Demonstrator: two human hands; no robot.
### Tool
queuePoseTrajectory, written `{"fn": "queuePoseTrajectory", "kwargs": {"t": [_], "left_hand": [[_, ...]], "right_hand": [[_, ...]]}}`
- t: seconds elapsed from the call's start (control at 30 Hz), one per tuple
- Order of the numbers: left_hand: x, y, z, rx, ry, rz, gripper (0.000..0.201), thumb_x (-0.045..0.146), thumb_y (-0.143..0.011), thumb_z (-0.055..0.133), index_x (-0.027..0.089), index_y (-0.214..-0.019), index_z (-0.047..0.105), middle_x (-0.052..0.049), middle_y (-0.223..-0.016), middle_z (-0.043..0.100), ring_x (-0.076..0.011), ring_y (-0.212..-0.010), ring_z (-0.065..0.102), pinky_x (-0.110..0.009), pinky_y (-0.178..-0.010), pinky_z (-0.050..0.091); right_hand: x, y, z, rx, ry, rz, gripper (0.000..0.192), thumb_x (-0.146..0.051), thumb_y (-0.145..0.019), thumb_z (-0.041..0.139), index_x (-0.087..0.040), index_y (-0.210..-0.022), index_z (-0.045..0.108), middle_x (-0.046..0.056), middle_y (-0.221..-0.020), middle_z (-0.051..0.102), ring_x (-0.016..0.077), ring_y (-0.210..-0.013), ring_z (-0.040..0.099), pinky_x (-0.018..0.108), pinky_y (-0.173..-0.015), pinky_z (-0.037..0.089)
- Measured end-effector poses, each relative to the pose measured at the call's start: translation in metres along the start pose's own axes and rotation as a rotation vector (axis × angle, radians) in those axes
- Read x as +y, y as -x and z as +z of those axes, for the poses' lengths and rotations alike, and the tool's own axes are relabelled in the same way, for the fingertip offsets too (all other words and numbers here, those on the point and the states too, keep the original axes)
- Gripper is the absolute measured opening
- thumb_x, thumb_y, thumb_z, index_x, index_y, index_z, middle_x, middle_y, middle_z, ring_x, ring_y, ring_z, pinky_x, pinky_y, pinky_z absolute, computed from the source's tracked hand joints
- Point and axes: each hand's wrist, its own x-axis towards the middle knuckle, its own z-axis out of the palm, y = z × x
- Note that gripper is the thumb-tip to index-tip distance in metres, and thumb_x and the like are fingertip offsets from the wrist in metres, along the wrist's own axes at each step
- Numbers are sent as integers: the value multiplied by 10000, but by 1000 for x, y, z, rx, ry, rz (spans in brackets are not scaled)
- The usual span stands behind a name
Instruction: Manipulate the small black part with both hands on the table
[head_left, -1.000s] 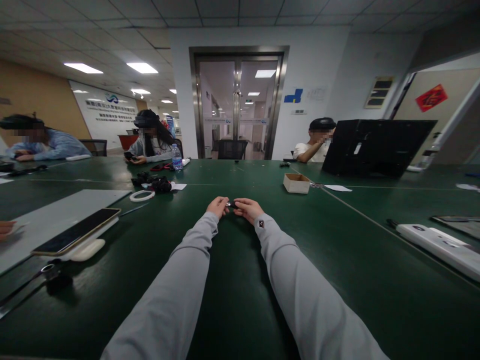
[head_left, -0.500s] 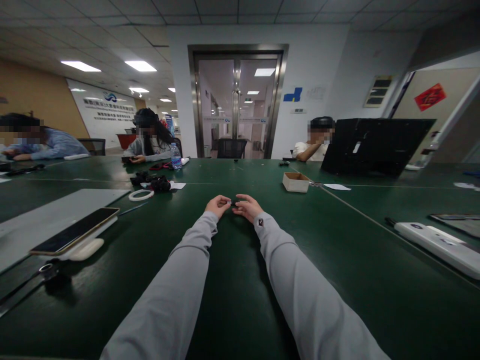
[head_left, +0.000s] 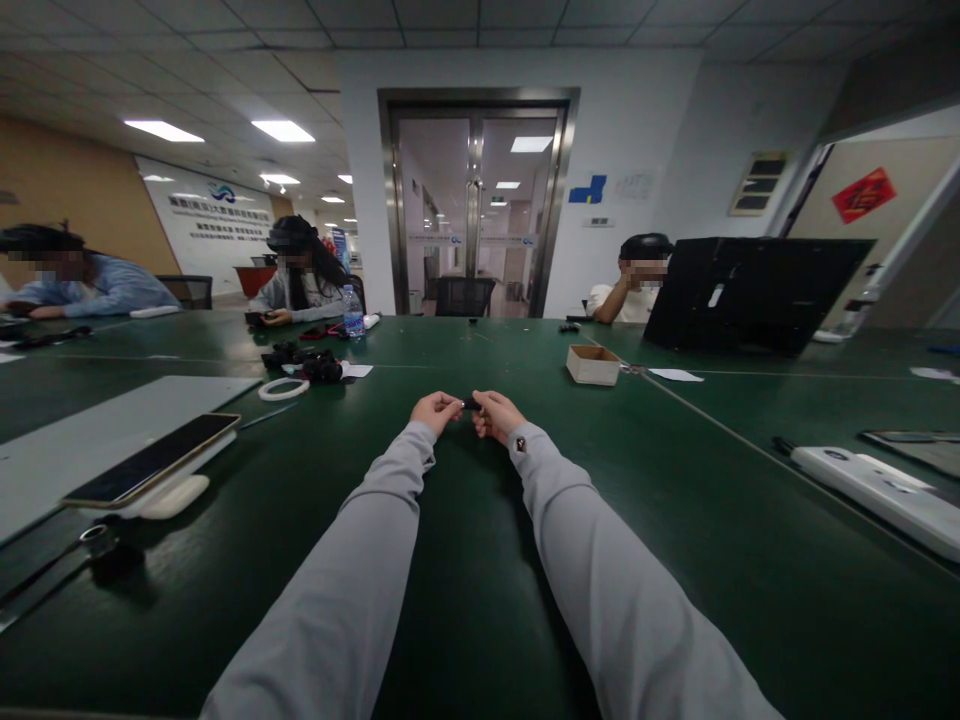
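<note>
A small dark piece point(head_left: 470, 404) is held between my two hands, just above the green table point(head_left: 480, 500). Its kind is too small to make out. My left hand point(head_left: 435, 411) pinches its left end, where a light spot shows at the fingertips. On the other end, the thumb and fingers of my right hand point(head_left: 497, 414) are closed. Both arms reach straight forward in grey sleeves.
Right of my hands stands an open box point(head_left: 592, 368), with a monitor point(head_left: 757, 295) behind it. To the left lie a phone point(head_left: 154, 460), a white ring point(head_left: 283, 390) and dark tangled gear point(head_left: 322, 367). A bottle point(head_left: 352, 312) stands farther back. Several people sit across the table.
My right hand's fingers, spread a little before, have closed on the small dark piece. My left hand keeps its pinch in nearly the same place.
</note>
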Motion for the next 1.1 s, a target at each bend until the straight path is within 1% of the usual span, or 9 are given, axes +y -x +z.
{"fn": "queuePoseTrajectory", "kwargs": {"t": [0.13,0.2,0.3,0.37,0.47,0.6,0.7,0.83,1.1], "left_hand": [[-5,-2,-1,-8,-264,-75,390,477,-758,455,144,-584,561,-8,-464,548,-93,-421,494,-221,-490,405],[-5,-2,-1,-13,-332,-87,443,504,-777,394,142,-602,579,-14,-475,555,-94,-425,500,-219,-488,399],[-4,-2,0,22,-227,-24,285,408,-726,524,154,-838,590,0,-617,607,-84,-487,528,-191,-480,387],[-4,-2,1,26,-135,-4,301,332,-701,563,161,-948,553,24,-592,580,-74,-462,501,-176,-444,361],[-3,-3,1,-5,-116,-26,265,338,-757,480,147,-918,568,53,-446,470,-65,-375,410,-174,-399,317],[0,-3,1,-24,-100,-27,252,268,-742,500,138,-945,573,52,-467,483,-56,-373,397,-174,-405,312],[4,-2,1,-63,-100,-42,250,287,-776,448,119,-882,599,53,-404,432,-64,-360,383,-180,-404,308],[9,0,2,-60,-76,-87,233,222,-746,485,116,-925,591,49,-434,472,-62,-361,397,-181,-406,318],[12,2,3,-89,-55,-103,218,195,-775,435,107,-916,577,44,-422,480,-65,-346,414,-175,-378,309]], "right_hand": [[0,1,-1,-27,-31,7,119,-187,-778,542,-182,-849,447,-39,-473,518,90,-354,488,188,-345,433],[0,2,-1,-33,-55,16,121,-109,-769,500,-179,-851,445,-28,-486,538,92,-369,502,193,-368,452],[0,2,-2,-24,-66,17,154,-60,-747,471,-176,-845,443,-19,-490,551,94,-375,512,194,-377,458],[0,2,-2,-45,-57,19,167,-53,-728,483,-172,-841,449,-15,-495,556,96,-382,518,195,-379,461],[1,2,-2,-76,-46,18,187,-46,-702,497,-170,-835,456,-13,-501,563,96,-391,524,193,-382,465],[1,2,-2,-90,-45,6,208,-45,-678,510,-174,-832,457,-16,-509,571,93,-403,530,190,-397,473],[2,2,-3,-114,-36,-5,218,-42,-664,522,-171,-828,461,-10,-520,581,91,-411,534,188,-407,477],[3,1,-5,-115,-56,-13,235,-30,-647,525,-172,-824,463,-14,-522,581,89,-418,538,187,-417,479],[5,0,-5,-116,-56,-18,253,-20,-633,535,-169,-827,471,-15,-533,577,88,-429,538,192,-428,479]]}}
